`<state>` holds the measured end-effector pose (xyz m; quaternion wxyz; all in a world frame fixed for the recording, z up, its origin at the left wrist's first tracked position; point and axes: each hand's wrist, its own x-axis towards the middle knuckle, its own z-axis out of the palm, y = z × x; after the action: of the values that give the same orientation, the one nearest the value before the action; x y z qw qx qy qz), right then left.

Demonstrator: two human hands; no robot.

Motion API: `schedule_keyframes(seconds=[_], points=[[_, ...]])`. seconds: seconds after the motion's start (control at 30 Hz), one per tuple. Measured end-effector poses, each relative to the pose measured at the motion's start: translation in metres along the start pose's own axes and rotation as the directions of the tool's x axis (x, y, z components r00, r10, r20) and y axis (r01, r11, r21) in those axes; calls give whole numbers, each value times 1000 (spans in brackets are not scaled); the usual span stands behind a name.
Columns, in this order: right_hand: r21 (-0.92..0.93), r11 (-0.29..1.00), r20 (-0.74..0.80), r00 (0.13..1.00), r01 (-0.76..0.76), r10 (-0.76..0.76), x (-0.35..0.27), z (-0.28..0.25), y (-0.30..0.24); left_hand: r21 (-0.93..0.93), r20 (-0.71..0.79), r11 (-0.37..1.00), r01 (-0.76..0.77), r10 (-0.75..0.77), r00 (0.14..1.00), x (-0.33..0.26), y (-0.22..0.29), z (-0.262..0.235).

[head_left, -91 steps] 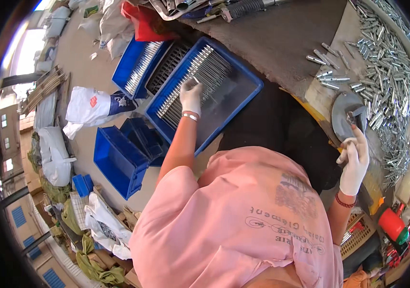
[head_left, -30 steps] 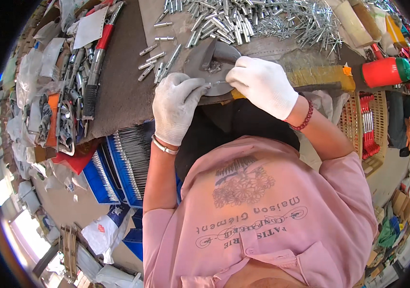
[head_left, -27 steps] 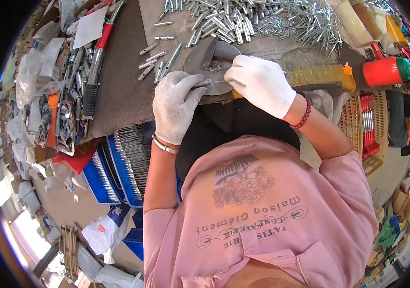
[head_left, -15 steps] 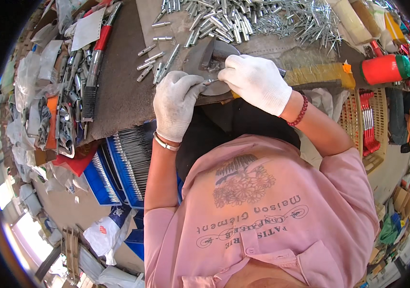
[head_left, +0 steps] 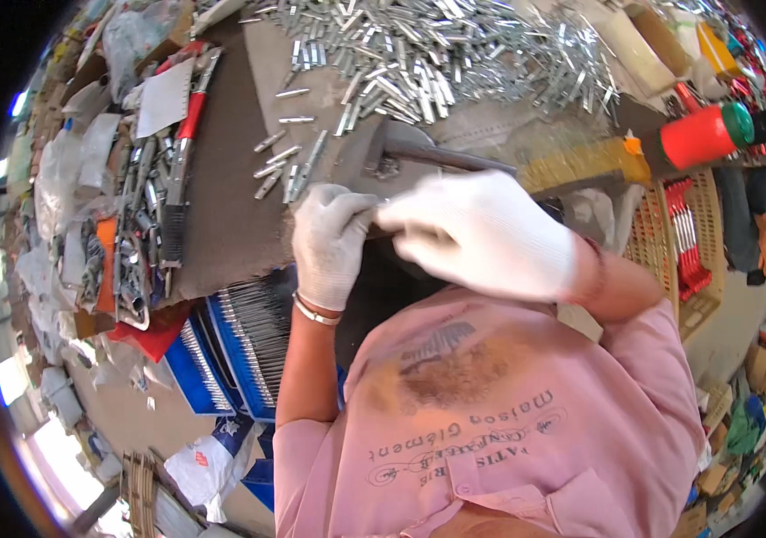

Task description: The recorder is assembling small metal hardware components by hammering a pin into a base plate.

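Note:
Both my hands wear white gloves and meet at the bench edge in front of me. My left hand (head_left: 329, 242) is curled on the near edge of a dark grey metal fixture (head_left: 401, 148) that lies on the brown bench. My right hand (head_left: 482, 233) is blurred by motion, and its fingertips pinch a small bright metal pin (head_left: 381, 206) right against my left thumb. A big heap of silver pins (head_left: 437, 54) lies just beyond the fixture. My pink shirt hides the space below the hands.
Blue trays of thin metal rods (head_left: 239, 350) stand low on my left. A red-handled tool (head_left: 190, 117) and scrap metal lie at the bench's left. On the right are a yellow brush block (head_left: 580, 161), a red canister (head_left: 701, 134) and a wicker basket (head_left: 683, 242).
Three seconds ago my left hand was in a blue tray; it now rests at the fixture. In the last half second my right hand slid down and left, to my left thumb.

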<state>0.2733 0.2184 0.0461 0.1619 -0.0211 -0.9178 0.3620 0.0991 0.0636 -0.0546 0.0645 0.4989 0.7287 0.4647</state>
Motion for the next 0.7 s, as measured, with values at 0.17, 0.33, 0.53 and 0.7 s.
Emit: schedule_keyframes(seconds=[0.17,0.33,0.53,0.7], points=[[212,954,599,800,-211,44,8,-79,-104,20,11,999,-44,44,999,1,2,5],[403,914,450,861,42,-238,-5,-94,-106,23,18,997,67,-68,998,-3,6,2],[683,689,384,921,-241,-59,-7,-85,-106,31,46,999,37,-38,998,-1,0,4],[419,908,205,972,21,-117,-3,-65,-85,86,16,995,-60,59,998,5,7,1]])
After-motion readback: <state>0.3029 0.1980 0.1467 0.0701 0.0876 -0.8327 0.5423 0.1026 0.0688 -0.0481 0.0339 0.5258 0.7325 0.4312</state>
